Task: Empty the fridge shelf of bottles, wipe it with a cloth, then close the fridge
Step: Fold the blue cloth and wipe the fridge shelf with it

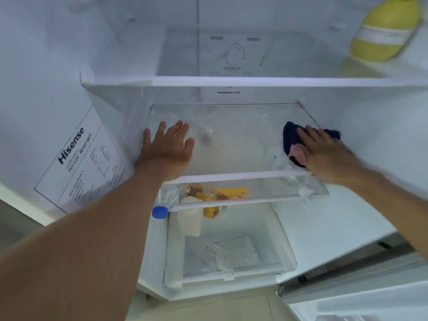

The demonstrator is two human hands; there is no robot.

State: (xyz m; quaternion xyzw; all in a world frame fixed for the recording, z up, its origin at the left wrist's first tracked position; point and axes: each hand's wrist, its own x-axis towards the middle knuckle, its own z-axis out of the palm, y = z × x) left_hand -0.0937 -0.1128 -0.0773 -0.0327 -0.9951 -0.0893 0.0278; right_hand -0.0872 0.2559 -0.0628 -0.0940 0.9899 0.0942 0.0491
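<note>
The glass fridge shelf in the middle of the view carries no bottles. My left hand lies flat on its left side, fingers spread, holding nothing. My right hand presses a dark blue cloth with a pink patch onto the right side of the shelf, close to the fridge's right wall. A bottle with a blue cap lies on the level below, its cap sticking out past the shelf's front rail.
A yellow bottle stands on the upper shelf at top right. Below the glass are yellow packets, a white container and a clear drawer. The left wall bears a Hisense label. The open door's edge is at bottom right.
</note>
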